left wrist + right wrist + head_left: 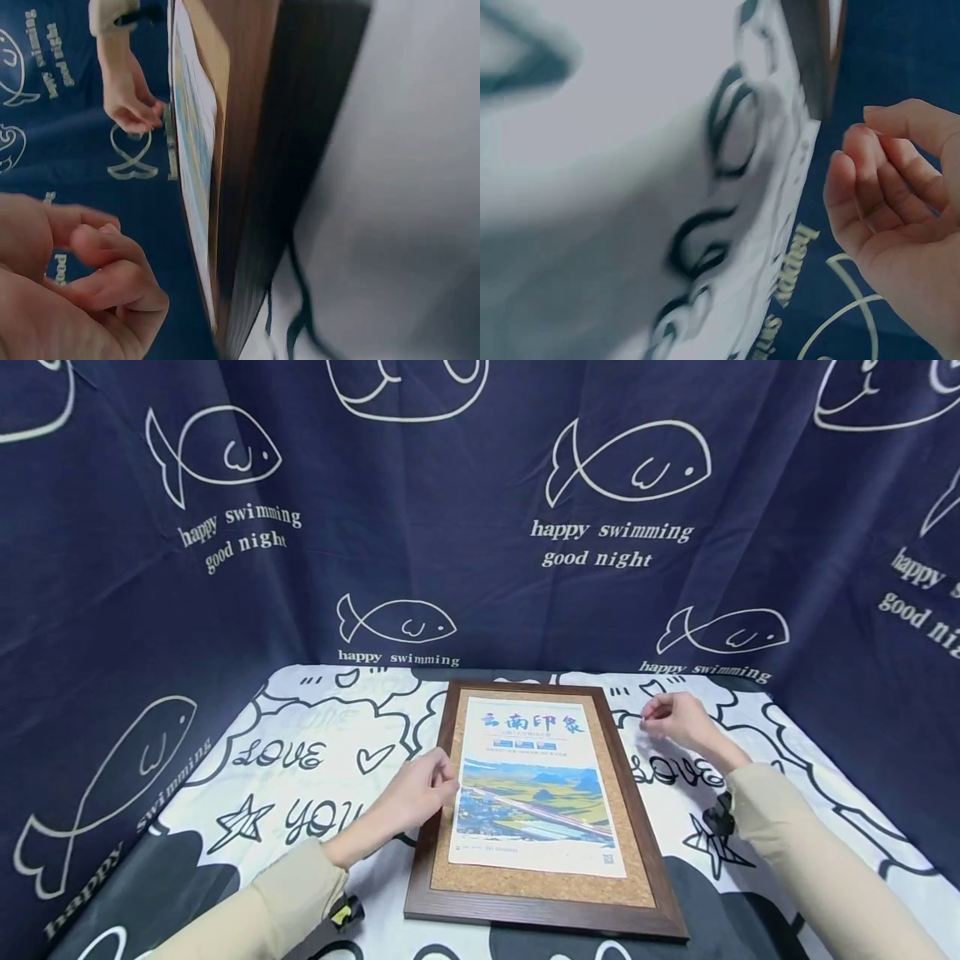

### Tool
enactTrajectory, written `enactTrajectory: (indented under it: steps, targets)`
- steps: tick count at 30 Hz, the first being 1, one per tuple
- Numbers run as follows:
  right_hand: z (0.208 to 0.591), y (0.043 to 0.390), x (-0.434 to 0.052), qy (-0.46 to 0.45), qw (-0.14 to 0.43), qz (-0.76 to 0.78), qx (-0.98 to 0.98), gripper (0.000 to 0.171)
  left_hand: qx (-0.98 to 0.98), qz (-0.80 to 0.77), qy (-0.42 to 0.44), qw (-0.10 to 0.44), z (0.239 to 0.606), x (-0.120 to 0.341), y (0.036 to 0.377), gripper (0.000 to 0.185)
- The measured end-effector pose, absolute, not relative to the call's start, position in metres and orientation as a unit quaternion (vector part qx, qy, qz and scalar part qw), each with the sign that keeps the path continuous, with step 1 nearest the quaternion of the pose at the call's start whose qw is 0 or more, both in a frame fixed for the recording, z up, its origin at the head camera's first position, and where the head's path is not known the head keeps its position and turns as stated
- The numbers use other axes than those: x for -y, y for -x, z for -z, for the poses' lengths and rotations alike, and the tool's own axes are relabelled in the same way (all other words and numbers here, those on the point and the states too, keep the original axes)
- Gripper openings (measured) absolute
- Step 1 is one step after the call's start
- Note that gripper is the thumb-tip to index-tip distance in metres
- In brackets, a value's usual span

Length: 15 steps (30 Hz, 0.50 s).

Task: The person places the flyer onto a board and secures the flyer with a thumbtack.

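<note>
A brown-framed cork board (555,887) lies on the cloth-covered table, with a printed landscape poster (532,802) flat on its cork. Above the board's left edge hovers my left hand (423,785), its fingers loosely bent. The left wrist view shows that same left hand (82,277) beside the board, with nothing visible in its fingers. My right hand (678,720) is raised off the board's upper right side. Its thumb and fingertips come close together, and a tiny pale speck shows near them in the head view. In the right wrist view, no clear object appears between the right hand's (892,180) fingertips.
A white cloth (281,752) with black drawings and lettering covers the table under the board. Dark blue fabric (487,527) with fish prints hangs behind and at both sides. Small dark devices (347,912) are strapped at the wrists.
</note>
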State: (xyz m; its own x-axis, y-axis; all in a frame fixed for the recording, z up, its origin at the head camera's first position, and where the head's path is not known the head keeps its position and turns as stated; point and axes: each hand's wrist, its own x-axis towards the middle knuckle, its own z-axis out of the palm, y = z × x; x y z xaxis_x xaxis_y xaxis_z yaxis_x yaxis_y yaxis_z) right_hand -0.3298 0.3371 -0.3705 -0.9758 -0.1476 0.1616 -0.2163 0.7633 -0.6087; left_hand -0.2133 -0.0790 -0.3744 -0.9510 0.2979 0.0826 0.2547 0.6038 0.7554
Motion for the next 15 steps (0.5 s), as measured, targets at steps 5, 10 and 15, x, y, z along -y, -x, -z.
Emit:
enactTrajectory:
  steps: [5,10,15]
  targets:
    - [0.36,0.341,-0.314,-0.126,0.073,-0.352,0.925,0.015,-0.918,-0.312,-0.245,-0.007,0.379,0.081,0.226,0.014]
    - [0.351,0.354,-0.286,-0.139,0.063,-0.351,0.924,0.013,-0.923,-0.208,-0.321,0.04,0.389,0.078,0.23,0.057]
    - [0.347,0.367,-0.259,-0.134,0.049,-0.355,0.924,0.012,-0.921,-0.156,-0.345,0.09,0.395,0.079,0.23,0.084]
